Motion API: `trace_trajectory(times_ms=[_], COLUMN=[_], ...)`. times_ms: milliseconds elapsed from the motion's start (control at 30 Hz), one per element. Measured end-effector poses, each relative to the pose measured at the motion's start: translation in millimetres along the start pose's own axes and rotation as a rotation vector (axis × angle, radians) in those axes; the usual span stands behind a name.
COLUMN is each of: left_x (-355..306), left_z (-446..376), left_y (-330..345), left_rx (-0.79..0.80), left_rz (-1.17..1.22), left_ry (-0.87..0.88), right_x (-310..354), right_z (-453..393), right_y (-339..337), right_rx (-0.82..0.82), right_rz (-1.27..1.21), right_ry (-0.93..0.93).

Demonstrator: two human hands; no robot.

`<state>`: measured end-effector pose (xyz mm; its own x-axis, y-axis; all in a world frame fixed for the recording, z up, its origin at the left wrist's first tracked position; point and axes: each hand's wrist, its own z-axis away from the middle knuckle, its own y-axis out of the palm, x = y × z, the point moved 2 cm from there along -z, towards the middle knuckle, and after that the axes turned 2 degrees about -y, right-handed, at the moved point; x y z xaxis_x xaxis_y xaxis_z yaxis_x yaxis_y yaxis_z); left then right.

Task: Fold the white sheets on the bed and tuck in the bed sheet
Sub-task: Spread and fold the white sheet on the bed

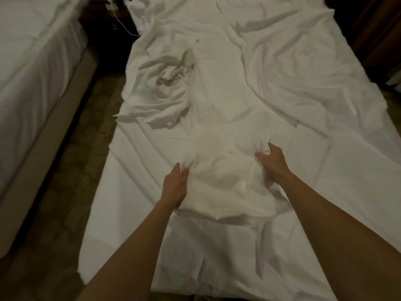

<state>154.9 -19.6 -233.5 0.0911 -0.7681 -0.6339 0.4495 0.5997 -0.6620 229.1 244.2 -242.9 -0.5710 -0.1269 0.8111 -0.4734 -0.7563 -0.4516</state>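
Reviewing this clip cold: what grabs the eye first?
Two bare hands, left hand and right hand, grip a bunched white sheet at the middle of the bed. Beyond it lie a crumpled sheet near the left edge and a rumpled one far right.

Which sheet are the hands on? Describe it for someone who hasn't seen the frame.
On the big bed, near its foot end, lies a bunched white sheet, gripped by the left hand and right hand. The other crumpled pile, farther up near the bed's left edge, is untouched.
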Motion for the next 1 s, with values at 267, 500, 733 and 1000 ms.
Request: trace_trajectory(times_ms=[267, 500, 733, 1000], left_x=[85.7, 160.2, 169.9, 157.7], left_z=[1.7, 13.2, 9.7, 8.6], left_y=[-52.0, -24.1, -29.2, -27.6], left_rx=[-0.041, 0.324, 0.497, 0.529], left_rz=[0.046, 0.076, -0.002, -0.317], left_ry=[-0.15, -0.521, -0.59, -0.528], right_x=[21.6, -52.3, -70.8, -76.7], right_z=[14.2, 56.6, 80.2, 87.3], right_y=[101.3, 133.5, 127.2, 121.3], right_rx=[0.058, 0.179, 0.4, 0.392], right_rz=[0.06, 0.299, 0.437, 0.714], right_ry=[0.022, 0.344, 0.519, 0.448])
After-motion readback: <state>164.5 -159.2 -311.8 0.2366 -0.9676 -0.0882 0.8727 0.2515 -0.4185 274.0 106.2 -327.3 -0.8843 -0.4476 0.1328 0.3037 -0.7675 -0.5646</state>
